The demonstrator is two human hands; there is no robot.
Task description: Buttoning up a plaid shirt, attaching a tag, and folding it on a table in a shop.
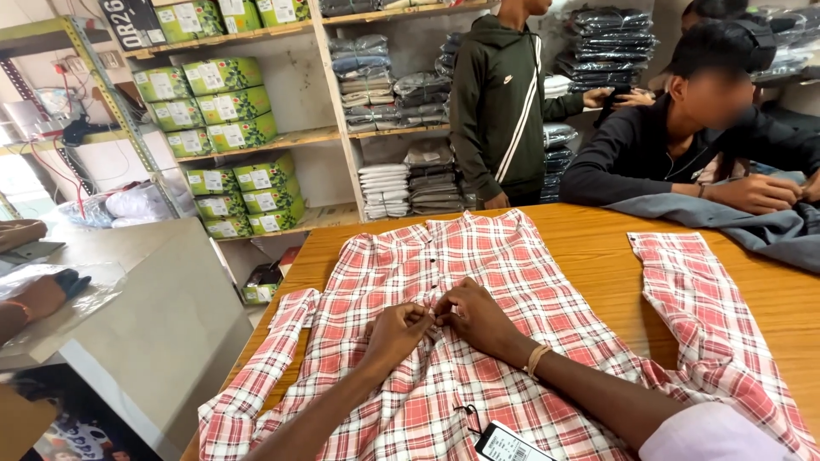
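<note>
- We see a red and white checked shirt (478, 316) spread flat, front up, on the wooden desk (598, 248); its long axis runs away from us, collar end toward the far edge, hem end toward us.
- Its button line runs down the middle along that same axis, and one sleeve (256, 376) lies down the left side while the other (700, 316) stretches out to the right.
- Our left hand (397, 331) and right hand (478, 318) meet at the button line near the shirt's middle, fingers (427, 316) pinched close on the cloth there; we cannot tell whether a button sits between them.
- A band (537, 359) circles our right wrist, and a barcoded tag (508, 444) lies on the shirt near the hem.
- Across the desk a seated person in black (675, 145) rests a hand on a grey garment (752, 224).
- Behind, a standing person in a dark green hooded top (500, 102) faces shelves of folded, bagged clothes (410, 175).
- To the left, green boxes (226, 107) fill a wooden rack.
</note>
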